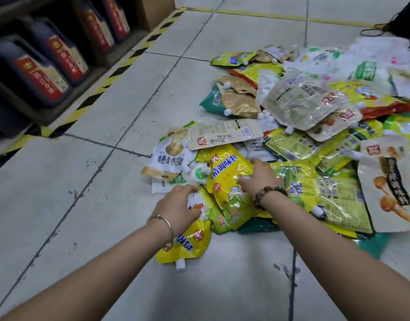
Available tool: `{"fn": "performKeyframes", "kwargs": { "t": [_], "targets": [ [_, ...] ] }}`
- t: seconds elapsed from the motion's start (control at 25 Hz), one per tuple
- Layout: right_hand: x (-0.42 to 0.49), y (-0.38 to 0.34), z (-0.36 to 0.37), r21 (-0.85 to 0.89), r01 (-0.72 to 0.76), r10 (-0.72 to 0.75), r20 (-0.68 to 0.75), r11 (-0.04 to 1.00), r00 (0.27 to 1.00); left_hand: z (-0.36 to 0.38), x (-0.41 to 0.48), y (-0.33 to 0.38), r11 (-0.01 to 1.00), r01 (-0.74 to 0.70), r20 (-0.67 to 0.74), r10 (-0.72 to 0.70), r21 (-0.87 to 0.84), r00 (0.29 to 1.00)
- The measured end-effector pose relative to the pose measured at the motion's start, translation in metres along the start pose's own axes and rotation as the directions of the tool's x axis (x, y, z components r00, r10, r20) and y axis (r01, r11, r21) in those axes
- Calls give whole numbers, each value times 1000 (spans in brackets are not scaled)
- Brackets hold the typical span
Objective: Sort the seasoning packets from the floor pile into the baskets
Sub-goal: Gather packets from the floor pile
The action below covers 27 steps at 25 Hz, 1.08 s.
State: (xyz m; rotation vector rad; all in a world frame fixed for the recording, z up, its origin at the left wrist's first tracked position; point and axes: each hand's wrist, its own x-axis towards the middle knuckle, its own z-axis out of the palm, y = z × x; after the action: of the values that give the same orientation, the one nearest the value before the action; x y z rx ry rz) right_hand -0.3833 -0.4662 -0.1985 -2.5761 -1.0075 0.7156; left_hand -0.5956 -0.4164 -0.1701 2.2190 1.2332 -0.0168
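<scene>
A big pile of seasoning packets (310,126) covers the tiled floor on the right. At its near edge lie two yellow spouted pouches. My left hand (178,205) grips the nearer yellow pouch (187,242) at its top, fingers curled over it. The second yellow pouch (227,179) with blue lettering lies beside it, and my right hand (259,177) holds its right edge with the thumb pressed on its face. No basket is in view.
A low shelf (60,93) at the left holds several dark bottles with red labels (37,72), bordered by yellow-black floor tape (120,68). A cardboard box (157,8) stands at the back. Bare tiles (83,205) lie left of and in front of the pile.
</scene>
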Motion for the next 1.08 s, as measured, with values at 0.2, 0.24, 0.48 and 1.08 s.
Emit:
{"fn": "performKeyframes", "kwargs": {
  "t": [0.2,0.24,0.48,1.08],
  "targets": [
    [29,-6,10,-82,-140,143,30,987,989,21,20,-7,940,124,7,-128,-317,992],
    [30,-5,10,-36,-161,163,64,986,985,23,22,-8,914,148,9,-156,-378,988],
    [-4,14,11,403,47,-53,6,914,999,25,17,-22,709,266,86,-279,-654,956],
    [-54,-51,47,682,199,-334,71,704,940,14,-41,-58,106,280,211,-427,-954,879]
  ]
}}
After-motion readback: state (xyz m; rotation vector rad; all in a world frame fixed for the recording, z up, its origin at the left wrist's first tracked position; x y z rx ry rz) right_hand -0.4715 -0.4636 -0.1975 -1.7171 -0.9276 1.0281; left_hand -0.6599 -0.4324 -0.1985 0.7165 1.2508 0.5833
